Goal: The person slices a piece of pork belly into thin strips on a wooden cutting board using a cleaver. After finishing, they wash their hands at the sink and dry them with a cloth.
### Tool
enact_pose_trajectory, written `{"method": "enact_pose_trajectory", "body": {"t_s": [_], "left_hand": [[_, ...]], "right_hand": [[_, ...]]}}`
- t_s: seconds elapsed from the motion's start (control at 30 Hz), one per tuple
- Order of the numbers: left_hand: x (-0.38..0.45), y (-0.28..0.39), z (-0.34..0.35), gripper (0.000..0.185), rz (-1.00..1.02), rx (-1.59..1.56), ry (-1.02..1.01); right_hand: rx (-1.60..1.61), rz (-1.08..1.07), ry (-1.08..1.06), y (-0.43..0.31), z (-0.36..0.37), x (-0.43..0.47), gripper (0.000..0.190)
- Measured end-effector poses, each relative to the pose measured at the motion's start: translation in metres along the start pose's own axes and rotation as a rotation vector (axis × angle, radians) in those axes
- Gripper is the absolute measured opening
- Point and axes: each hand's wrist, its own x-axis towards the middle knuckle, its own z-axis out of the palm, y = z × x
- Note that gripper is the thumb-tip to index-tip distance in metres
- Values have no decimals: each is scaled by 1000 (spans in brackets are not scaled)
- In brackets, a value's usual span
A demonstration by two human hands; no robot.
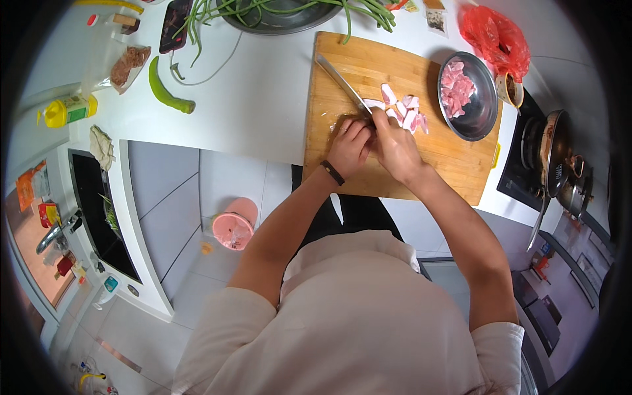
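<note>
On the wooden cutting board (444,168), my right hand (396,145) grips a knife (343,85), whose blade points up and to the left. My left hand (349,144), with a dark band at the wrist, is bent over the board against the knife side; what lies under its fingers is mostly hidden. Several pieces of sliced raw meat (410,113) lie just beyond my right hand. A metal bowl (483,106) stands on the board's right part, with more cut pink meat (455,90) inside it.
Long green beans (291,7) overhang a large metal bowl (271,28) at the back. A green pepper (166,91) and a phone (174,29) with a cable lie at left. Right of the board are a red plastic bag (493,37), a small cup (508,90) and a pan (555,153) on the stove.
</note>
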Motion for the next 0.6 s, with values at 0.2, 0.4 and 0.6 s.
{"method": "enact_pose_trajectory", "body": {"t_s": [0.2, 0.4, 0.6], "left_hand": [[2, -3, -1, 25, 9, -10, 30], [-2, 0, -2, 26, 10, 15, 18], [-1, 1, 2, 28, 1, 38, 33]], "right_hand": [[58, -48, 59, 10, -4, -18, 56], [27, -37, 76, 15, 7, -18, 60], [23, -16, 24, -2, -5, 3, 45]]}}
